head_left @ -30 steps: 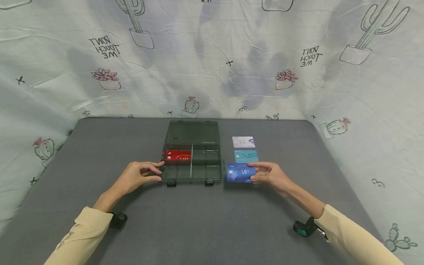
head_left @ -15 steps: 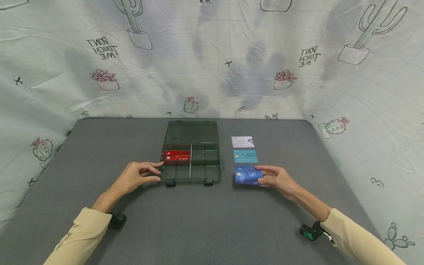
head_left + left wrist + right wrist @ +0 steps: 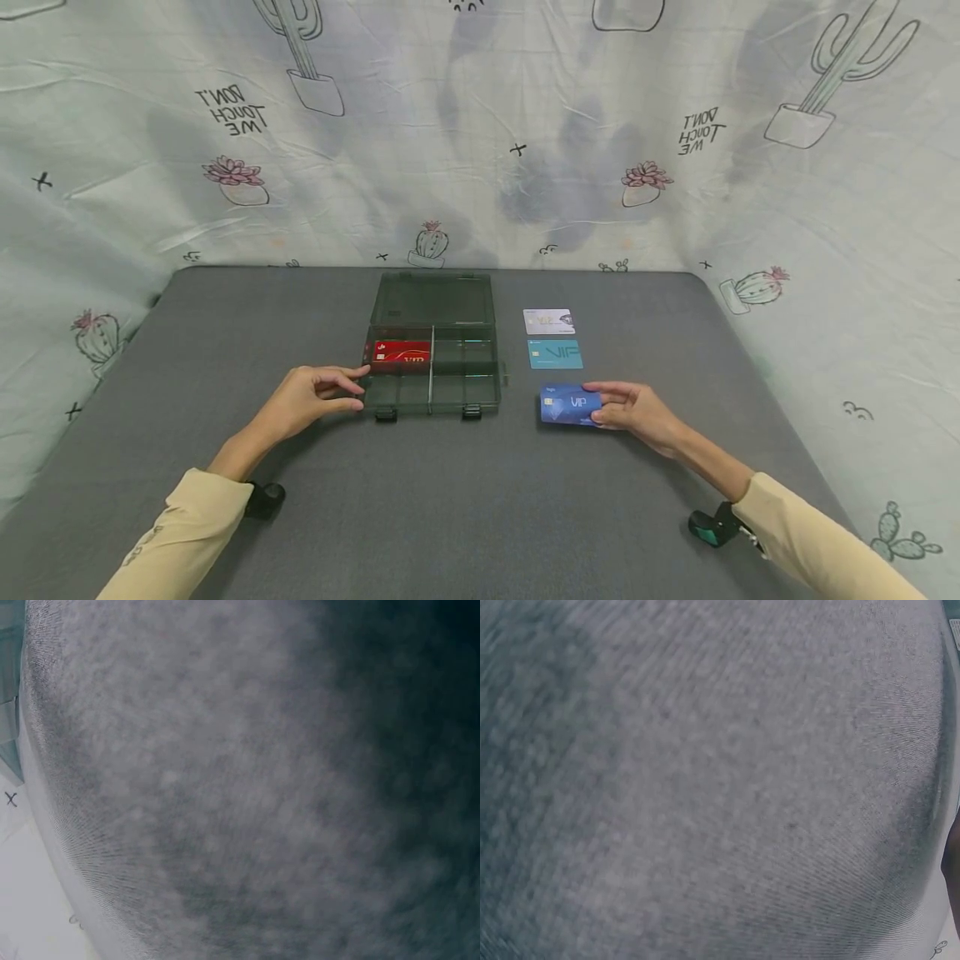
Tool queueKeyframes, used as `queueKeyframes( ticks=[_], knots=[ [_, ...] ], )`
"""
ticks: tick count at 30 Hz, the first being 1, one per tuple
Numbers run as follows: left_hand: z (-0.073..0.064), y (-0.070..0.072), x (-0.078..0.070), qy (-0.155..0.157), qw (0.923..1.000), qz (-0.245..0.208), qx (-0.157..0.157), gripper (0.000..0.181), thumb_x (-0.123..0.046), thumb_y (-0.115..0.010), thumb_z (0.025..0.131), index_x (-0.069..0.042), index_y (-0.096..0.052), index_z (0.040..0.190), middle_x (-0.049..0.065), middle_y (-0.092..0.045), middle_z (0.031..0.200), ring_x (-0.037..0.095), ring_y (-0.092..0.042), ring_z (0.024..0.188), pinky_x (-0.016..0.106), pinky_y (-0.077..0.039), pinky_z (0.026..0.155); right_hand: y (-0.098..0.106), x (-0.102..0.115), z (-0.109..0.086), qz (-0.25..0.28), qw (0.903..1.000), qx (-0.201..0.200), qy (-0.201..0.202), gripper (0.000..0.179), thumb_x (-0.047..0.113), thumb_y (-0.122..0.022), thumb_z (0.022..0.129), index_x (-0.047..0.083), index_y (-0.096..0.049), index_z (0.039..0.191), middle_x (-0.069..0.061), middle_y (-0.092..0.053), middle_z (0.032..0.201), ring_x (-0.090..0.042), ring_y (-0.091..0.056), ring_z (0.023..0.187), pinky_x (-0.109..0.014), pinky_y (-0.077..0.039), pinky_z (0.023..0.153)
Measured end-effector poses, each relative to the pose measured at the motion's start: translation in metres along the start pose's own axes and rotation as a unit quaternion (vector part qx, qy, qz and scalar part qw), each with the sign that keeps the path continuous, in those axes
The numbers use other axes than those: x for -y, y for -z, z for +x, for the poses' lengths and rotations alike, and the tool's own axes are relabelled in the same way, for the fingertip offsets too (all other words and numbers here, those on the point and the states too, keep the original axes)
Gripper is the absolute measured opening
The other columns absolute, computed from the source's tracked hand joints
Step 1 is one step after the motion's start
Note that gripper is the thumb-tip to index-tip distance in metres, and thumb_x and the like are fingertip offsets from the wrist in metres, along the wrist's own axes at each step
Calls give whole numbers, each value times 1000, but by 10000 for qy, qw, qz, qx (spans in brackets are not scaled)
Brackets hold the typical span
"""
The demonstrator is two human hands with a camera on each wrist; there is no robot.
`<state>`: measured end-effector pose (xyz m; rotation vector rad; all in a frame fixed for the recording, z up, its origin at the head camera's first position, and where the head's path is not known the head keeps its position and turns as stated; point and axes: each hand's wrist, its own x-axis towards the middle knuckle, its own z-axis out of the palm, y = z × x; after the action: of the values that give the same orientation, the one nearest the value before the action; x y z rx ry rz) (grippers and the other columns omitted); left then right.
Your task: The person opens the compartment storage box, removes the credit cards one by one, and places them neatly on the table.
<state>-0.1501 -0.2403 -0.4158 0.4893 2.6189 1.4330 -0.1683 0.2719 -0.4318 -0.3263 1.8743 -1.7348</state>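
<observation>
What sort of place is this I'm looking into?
Probably a makeshift recording booth, though I can't be certain: patterned cactus-print sheeting stands behind and on both sides of a plain gray tabletop, and a dark device sits at each wrist.

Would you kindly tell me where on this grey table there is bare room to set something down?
The table is bare in front of the open box, left of the box beyond the left hand, and right of the white card and teal card. It is crowded between box and cards, a narrow strip, and around the blue card in the right hand.
</observation>
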Motion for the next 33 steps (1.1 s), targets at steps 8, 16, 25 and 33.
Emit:
queueKeyframes(
  ticks=[8,16,25,33],
  knots=[
    [1,-1,2,31,10000,41,12,22,-11,-80,75,-1,-75,95,15,-62,125,28,-63,108,21,-54,83,5,-1,4,42,9998,9,-178,48,-2,-63,90,-11,-46,134,-3,-66,94,-10,-65,84,-28,-58,77],
    [1,-1,4,25,10000,40,3,22,-12,-81,75,-2,-75,95,15,-62,126,28,-63,108,21,-54,83,9,-2,11,-227,9988,-163,-393,53,1,-67,89,-13,-44,135,-4,-64,92,-8,-63,80,-25,-58,73],
    [0,0,7,-70,9996,-267,53,22,-10,-80,76,-1,-74,95,16,-61,126,31,-61,111,17,-52,84,16,-3,18,-416,9988,-182,-169,51,1,-68,87,-11,-49,132,-5,-66,92,-8,-63,78,-24,-58,71],
    [-2,-1,8,-83,9994,-323,53,22,-10,-79,76,0,-74,96,17,-60,126,31,-61,112,22,-53,85,24,-3,26,-430,9987,-125,-224,52,1,-68,88,-10,-48,134,-6,-68,95,-10,-66,82,-27,-58,74]
  ],
)
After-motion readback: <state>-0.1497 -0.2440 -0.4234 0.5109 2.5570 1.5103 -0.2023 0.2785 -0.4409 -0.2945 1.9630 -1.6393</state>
